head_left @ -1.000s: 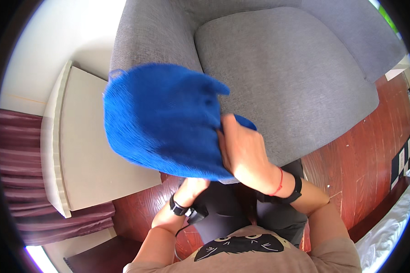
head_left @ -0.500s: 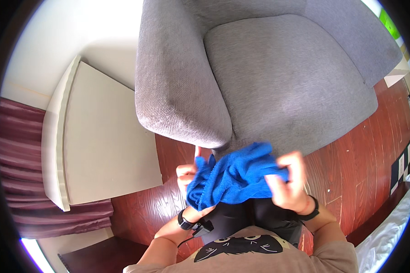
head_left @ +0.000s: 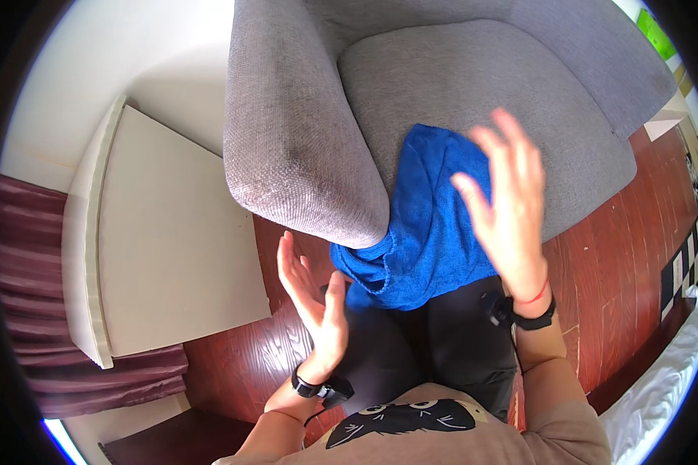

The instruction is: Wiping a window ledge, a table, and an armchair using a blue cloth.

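A blue towel (head_left: 434,232) lies crumpled over the front of the grey armchair's seat, beside the left armrest, and its lower edge hangs down near my knees. My right hand (head_left: 512,201) is raised over the towel's right side, fingers spread, gripping nothing; its fingertips are slightly blurred. To the left of the towel, my left hand (head_left: 312,306) stands open in front of the armrest's lower end, apart from the cloth. The grey armchair (head_left: 306,139) fills the upper middle of the view.
A pale cabinet (head_left: 182,240) stands left of the armchair, with a maroon curtain (head_left: 35,302) beyond it. Reddish wooden floor (head_left: 589,232) surrounds the chair. White bedding (head_left: 659,387) lies at the lower right, near a black-and-white checkered piece (head_left: 678,271).
Both hands have let go of the blue towel. It has moved from between them onto the seat's front edge and spread out. My right hand has risen; my left has opened.
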The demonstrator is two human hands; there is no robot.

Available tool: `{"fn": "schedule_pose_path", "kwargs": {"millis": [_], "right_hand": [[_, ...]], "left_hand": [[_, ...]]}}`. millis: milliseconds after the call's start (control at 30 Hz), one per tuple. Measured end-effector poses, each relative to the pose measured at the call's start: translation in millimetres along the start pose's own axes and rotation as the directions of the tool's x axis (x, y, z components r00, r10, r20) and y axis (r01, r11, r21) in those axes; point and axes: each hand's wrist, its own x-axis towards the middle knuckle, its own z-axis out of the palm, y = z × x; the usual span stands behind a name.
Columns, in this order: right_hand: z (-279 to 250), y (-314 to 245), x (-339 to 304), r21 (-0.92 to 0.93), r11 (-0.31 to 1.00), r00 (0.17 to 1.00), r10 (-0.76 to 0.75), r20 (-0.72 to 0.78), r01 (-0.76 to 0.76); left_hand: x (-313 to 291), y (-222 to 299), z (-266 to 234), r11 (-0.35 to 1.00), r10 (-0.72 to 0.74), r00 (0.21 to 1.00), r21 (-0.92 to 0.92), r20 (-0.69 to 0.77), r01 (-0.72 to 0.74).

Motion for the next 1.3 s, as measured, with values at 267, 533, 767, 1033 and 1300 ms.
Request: {"fn": "schedule_pose_path", "kwargs": {"millis": [267, 533, 767, 1033, 1300], "right_hand": [[12.5, -62.5, -67.2, 0.189, 0.982, 0.959, -0.034, 0.283, -0.021], [28.6, -85.5, -47.0, 0.292, 0.956, 0.98, -0.077, 0.182, 0.021], [62.3, -114.1, -41.9, 0.464, 0.885, 0.994, -0.007, 0.105, -0.042], [98.2, -169.8, -22.9, 0.587, 0.809, 0.996, -0.019, 0.09, -0.037], [82.8, -146.7, -30.8, 0.432, 0.887, 0.964, -0.239, 0.12, 0.166]], "left_hand": [[-42.3, -26.5, 19.5, 0.95, -0.169, 0.964, -0.226, 0.208, 0.215], [-38.1, -98.8, 3.0, 0.861, -0.353, 0.925, -0.339, 0.136, 0.379], [9.3, -75.2, -6.7, 0.801, -0.351, 0.932, -0.488, 0.085, 0.346], [60.9, -80.5, -58.9, 0.951, -0.119, 0.986, -0.299, -0.117, 0.08], [55.6, -109.0, -98.2, 0.966, -0.207, 0.972, -0.178, -0.109, 0.186]]}}
